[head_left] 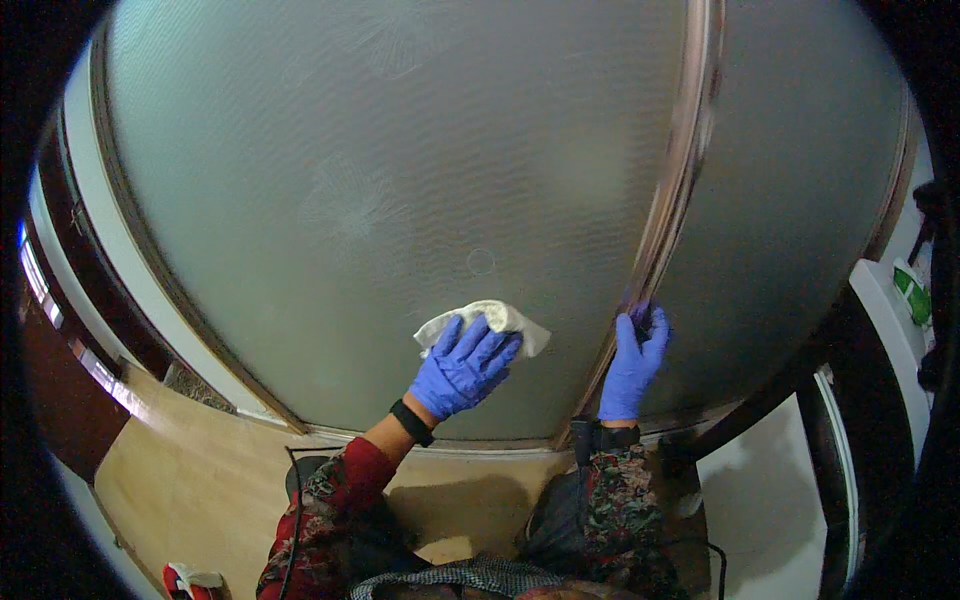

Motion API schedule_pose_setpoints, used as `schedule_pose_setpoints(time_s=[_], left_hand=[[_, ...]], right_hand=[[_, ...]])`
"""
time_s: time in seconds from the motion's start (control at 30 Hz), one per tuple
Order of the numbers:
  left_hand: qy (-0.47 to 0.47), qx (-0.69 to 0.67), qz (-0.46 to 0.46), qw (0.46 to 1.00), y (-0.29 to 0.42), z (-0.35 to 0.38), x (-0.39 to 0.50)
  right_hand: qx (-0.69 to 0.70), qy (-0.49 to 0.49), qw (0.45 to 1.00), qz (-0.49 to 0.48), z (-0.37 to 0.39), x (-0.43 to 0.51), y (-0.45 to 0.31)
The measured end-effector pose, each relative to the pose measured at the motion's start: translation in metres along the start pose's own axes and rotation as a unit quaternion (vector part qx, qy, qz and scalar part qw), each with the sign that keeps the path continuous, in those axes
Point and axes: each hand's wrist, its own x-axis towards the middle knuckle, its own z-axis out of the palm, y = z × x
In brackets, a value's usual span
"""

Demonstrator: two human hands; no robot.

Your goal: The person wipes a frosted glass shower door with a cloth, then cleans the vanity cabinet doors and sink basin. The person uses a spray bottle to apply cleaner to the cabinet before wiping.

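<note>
My left hand, in a blue disposable glove, presses a white cloth flat against a large frosted glass panel. The cloth spreads out beyond my fingertips on both sides. Faint starburst marks and a small ring show on the glass above it. At the metal frame post between two glass panels is my right hand, gloved in the same blue. Its thumb and fingers are bent around something dark by the post; whether they grip it cannot be told.
Wooden flooring lies below the glass, with a red and white item at the lower left. To the right stand a white panel and a white ledge bearing a green and white packet. A black cable hangs beside my left arm.
</note>
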Motion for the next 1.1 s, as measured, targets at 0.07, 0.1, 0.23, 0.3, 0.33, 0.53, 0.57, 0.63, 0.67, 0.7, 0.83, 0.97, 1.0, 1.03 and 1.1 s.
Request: schedule_pose_setpoints(time_s=[0.07,0.1,0.23,0.3,0.33,0.53,0.57,0.63,0.67,0.7,0.83,0.97,1.0,1.03,1.1], left_hand=[[-0.007,-0.012,-0.022,1.000,-0.005,0.000,-0.007],[0.003,-0.016,-0.028,0.999,-0.008,-0.005,-0.008],[0.047,0.016,-0.085,0.995,-0.041,-0.033,0.022],[0.052,0.029,-0.137,0.989,-0.057,-0.056,0.045],[0.084,0.048,-0.144,0.985,-0.065,-0.067,0.060],[0.142,0.040,-0.173,0.974,-0.075,-0.092,0.122],[0.115,0.031,-0.130,0.984,-0.069,-0.088,0.124],[0.064,0.020,-0.053,0.996,-0.050,-0.073,0.121],[0.064,0.017,-0.020,0.998,-0.039,-0.064,0.117],[0.068,0.013,0.011,0.998,-0.026,-0.055,0.111],[0.011,0.005,0.062,0.998,-0.007,-0.039,0.087],[0.018,0.010,0.022,1.000,-0.023,-0.051,0.101],[0.041,0.015,0.005,0.999,-0.030,-0.058,0.110],[0.058,0.020,-0.016,0.998,-0.037,-0.067,0.122],[0.106,0.026,-0.047,0.993,-0.052,-0.089,0.146]], right_hand=[[0.067,0.008,0.997,0.030,0.000,-0.001,-0.001],[0.043,0.009,0.999,0.014,-0.001,-0.001,-0.001],[0.008,-0.016,1.000,-0.022,-0.004,0.000,-0.002],[0.016,-0.023,0.999,-0.021,-0.005,0.000,-0.003],[0.030,-0.025,0.999,-0.013,-0.005,0.000,-0.004],[-0.032,-0.007,0.998,-0.052,-0.004,-0.003,-0.009],[-0.042,-0.007,0.998,-0.049,-0.004,-0.003,-0.010],[-0.019,-0.014,0.999,-0.043,-0.004,-0.002,-0.011],[-0.008,-0.018,0.999,-0.031,-0.004,-0.001,-0.012],[-0.008,-0.020,0.999,-0.041,-0.004,-0.001,-0.012],[0.001,-0.020,0.999,-0.040,-0.005,-0.002,-0.013],[0.015,-0.015,0.999,-0.025,-0.005,-0.003,-0.010],[0.008,-0.011,0.999,-0.032,-0.005,-0.002,-0.009],[0.001,-0.008,0.999,-0.040,-0.004,-0.002,-0.008],[0.005,-0.004,0.999,-0.040,-0.003,-0.001,-0.007]])
